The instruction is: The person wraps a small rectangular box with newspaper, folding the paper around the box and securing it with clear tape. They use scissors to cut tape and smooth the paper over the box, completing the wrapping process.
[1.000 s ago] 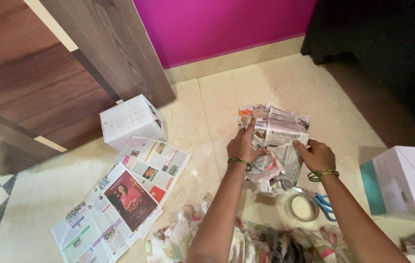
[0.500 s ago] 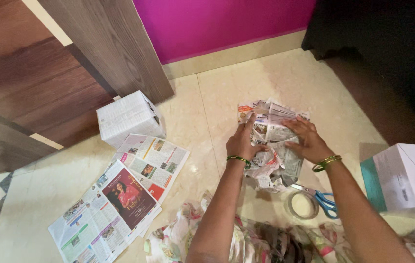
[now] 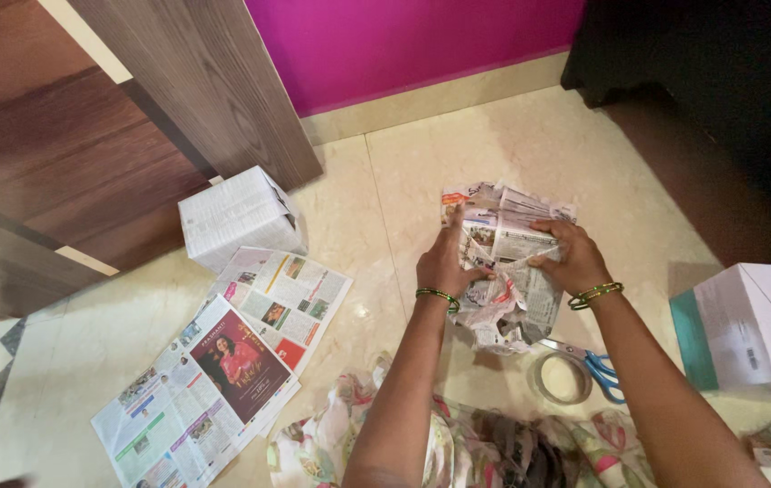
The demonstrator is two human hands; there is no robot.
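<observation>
— Since the earlier frame? Both hands have drawn closer together on the crumpled, newspaper-wrapped bundle (image 3: 505, 262).

— Fingers? Left hand (image 3: 444, 262) and right hand (image 3: 571, 258) are clamped on its paper; the contents are probably hidden. It rests on the cream tile floor (image 3: 422, 181), near a clear tape roll (image 3: 562, 378) and blue-handled scissors (image 3: 595, 366).

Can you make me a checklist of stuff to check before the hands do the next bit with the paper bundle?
1. Both hands on the bundle: left hand and right hand both press the newspaper bundle. Ok.
2. Bundle fully wrapped: loose crumpled edges hang out at the bottom. Not ok.
3. Tape near: the tape roll lies on the floor beside the right arm. Ok.
4. Scissors near: the blue-handled scissors lie by the tape. Ok.
5. Spare paper: newspaper sheets lie flat to the left. Ok.
6. What is inside the bundle: hidden. Cannot tell.
</observation>
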